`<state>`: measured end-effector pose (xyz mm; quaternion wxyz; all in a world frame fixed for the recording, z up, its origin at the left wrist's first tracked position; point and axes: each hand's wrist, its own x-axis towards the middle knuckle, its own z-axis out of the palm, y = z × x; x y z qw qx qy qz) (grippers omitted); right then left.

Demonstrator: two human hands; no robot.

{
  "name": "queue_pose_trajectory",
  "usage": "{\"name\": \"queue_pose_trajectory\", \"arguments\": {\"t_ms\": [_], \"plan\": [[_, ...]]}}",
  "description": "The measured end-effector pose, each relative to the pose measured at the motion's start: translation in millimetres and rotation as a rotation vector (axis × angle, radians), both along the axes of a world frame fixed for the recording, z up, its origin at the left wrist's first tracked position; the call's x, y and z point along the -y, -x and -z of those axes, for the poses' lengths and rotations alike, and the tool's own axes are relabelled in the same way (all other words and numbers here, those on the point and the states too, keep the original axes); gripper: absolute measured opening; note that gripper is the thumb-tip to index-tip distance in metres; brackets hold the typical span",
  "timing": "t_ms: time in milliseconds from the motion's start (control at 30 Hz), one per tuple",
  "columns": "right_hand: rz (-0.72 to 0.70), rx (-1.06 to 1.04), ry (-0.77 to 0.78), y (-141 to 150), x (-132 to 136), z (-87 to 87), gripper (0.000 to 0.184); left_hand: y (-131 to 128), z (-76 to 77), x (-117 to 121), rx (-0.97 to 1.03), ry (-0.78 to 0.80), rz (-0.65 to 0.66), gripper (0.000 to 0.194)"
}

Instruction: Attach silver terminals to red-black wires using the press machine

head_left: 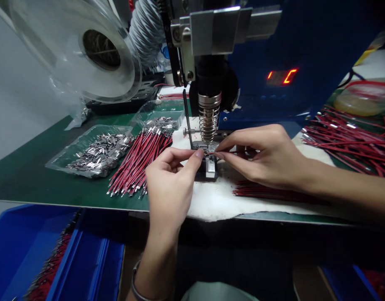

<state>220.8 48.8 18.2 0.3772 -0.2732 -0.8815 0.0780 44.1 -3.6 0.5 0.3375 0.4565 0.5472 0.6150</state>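
Observation:
My left hand (170,184) is pinched at the small metal fixture (209,165) under the machine's spring-loaded press head (209,117); what its fingertips hold is too small to make out. My right hand (261,156) comes in from the right and pinches a thin red wire (213,154) at the same fixture. Both sets of fingertips nearly meet below the spring. A bundle of red-and-black wires (139,163) lies just left of my left hand. More red wires (268,192) lie on the white cloth (211,200) under my right wrist.
A clear tray of small metal terminals (100,152) sits at the left on the green mat (29,175). A big pile of red wires (352,142) lies at right. Blue bins (85,255) stand below the table edge. A clear reel (95,50) hangs at upper left beside the blue machine body (305,50).

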Motion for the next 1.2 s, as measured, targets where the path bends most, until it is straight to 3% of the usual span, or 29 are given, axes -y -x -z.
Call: {"name": "queue_pose_trajectory", "arguments": {"t_ms": [1200], "plan": [[0.042,-0.037,0.059,3.7,3.9,-1.6,0.007,-0.2,0.2,1.9,-0.026,0.026,-0.033,0.020]]}}
